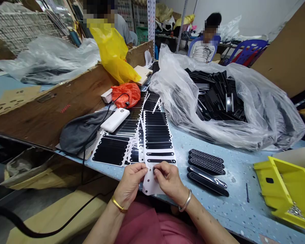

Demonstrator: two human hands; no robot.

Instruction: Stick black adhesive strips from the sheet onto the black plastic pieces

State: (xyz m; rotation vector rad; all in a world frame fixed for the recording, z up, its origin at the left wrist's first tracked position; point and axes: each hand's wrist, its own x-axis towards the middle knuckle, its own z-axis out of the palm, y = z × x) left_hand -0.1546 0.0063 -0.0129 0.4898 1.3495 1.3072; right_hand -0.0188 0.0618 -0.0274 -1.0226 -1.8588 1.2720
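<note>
A long white backing sheet (pixel 156 140) with rows of black oblong stickers lies on the blue table and hangs over its near edge. My left hand (pixel 129 183) pinches the sheet's lower left edge. My right hand (pixel 169 178) is closed in a pinch at the sheet's bare lower part, by the lowest black sticker; what the fingertips hold is too small to make out. To the right lie several black oblong grille parts (pixel 207 167) in a row.
More sticker sheets (pixel 111 150) are spread to the left, with a white power bank (pixel 115 119), a grey cloth (pixel 81 130) and an orange bag (pixel 125 94). A clear plastic bag of black parts (pixel 218 98) fills the back right. A yellow bin (pixel 287 189) stands right. Two people sit behind.
</note>
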